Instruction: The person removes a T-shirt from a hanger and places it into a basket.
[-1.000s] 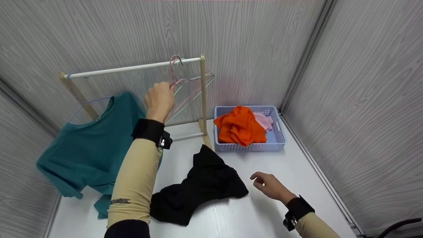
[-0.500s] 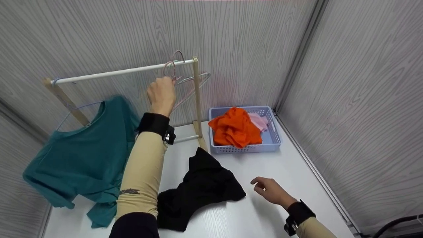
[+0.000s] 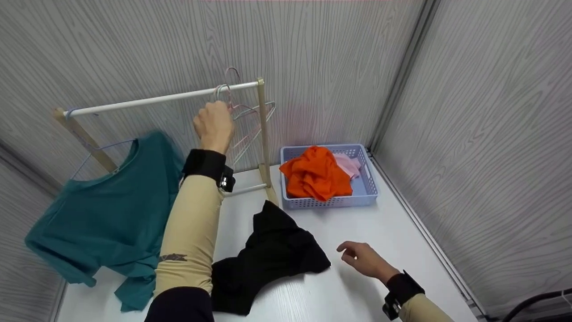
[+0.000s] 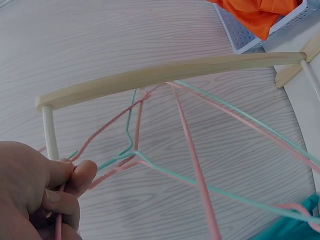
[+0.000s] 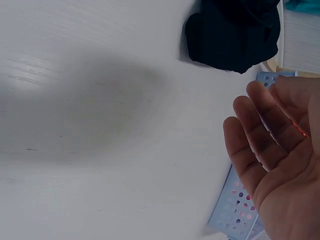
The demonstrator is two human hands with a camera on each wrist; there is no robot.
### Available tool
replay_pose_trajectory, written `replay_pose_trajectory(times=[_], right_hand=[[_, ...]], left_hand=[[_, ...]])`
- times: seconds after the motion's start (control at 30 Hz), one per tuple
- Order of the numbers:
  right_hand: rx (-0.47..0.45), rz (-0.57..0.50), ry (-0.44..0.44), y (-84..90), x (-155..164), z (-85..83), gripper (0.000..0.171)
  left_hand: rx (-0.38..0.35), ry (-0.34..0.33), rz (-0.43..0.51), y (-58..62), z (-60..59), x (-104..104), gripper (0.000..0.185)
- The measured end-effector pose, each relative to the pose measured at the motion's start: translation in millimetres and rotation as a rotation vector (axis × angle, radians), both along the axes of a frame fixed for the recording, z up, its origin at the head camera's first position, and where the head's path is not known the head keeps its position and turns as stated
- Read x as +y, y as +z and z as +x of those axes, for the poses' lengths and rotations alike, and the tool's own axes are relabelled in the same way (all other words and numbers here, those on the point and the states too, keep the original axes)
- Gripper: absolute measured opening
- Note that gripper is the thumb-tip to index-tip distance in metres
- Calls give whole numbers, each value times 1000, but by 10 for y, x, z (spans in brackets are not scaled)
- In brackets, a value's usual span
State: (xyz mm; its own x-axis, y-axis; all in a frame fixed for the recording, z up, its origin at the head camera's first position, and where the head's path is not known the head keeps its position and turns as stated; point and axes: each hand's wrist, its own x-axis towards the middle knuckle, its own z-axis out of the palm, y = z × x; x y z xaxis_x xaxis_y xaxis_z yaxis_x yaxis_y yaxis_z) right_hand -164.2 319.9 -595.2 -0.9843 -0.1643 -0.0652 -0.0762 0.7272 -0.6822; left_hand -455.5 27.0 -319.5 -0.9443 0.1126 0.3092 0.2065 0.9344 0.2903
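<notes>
In the head view, my left hand [image 3: 214, 125] is raised just below the white bar [image 3: 143, 100] of a small clothes rack. Its thumb and fingers pinch a pink wire clothes hanger [image 4: 58, 227], as the left wrist view shows. Pink and mint-green hangers overlap there, one a green hanger [image 4: 250, 200]. One pink hook [image 3: 232, 70] stands above the bar. Whether it belongs to the held hanger I cannot tell. My right hand [image 3: 366, 259] hovers over the table with fingers loosely bent, holding nothing. A crumpled black garment [image 3: 277, 250] lies to its left.
A teal shirt [image 3: 111, 214] hangs on a blue hanger at the rack's left end. Behind the black garment stands a blue perforated basket [image 3: 330, 202], holding an orange garment [image 3: 317, 174] and a pink cloth [image 3: 347, 164]. Wood-grain walls close in the white table [image 3: 348, 223].
The head view has shifted slightly. A pink hook has risen higher above the bar and parted from the other hooks beside my left hand. My right hand has stayed nearly still.
</notes>
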Motion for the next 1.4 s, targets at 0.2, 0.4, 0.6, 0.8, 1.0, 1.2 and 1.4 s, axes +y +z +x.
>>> replay_pose_trajectory(times=[0.2, 0.4, 0.6, 0.8, 1.0, 1.2, 1.4], right_hand=[[-28, -10, 27, -43, -32, -31, 21], [-49, -4, 33, -74, -59, -42, 20], [-57, -16, 80, -84, -117, -178, 18], [-42, -4, 148, -80, -194, -372, 19], [-9, -10, 205, -58, -264, -590, 18], [-6, 29, 165, -17, -408, -842, 22], [-61, 185, -34, 24, -741, -1084, 47]], left_hand=[[-40, 3, -34, -147, -18, -64, 36], [-56, -8, -9, -309, -3, -174, 36], [-54, -25, 38, -331, 46, -357, 35], [-84, -30, 53, -281, 134, -599, 33], [-130, -31, 44, -266, 250, -862, 35], [-195, -29, 39, -334, 416, -1168, 37], [-252, 27, 139, -622, 599, -1618, 37]])
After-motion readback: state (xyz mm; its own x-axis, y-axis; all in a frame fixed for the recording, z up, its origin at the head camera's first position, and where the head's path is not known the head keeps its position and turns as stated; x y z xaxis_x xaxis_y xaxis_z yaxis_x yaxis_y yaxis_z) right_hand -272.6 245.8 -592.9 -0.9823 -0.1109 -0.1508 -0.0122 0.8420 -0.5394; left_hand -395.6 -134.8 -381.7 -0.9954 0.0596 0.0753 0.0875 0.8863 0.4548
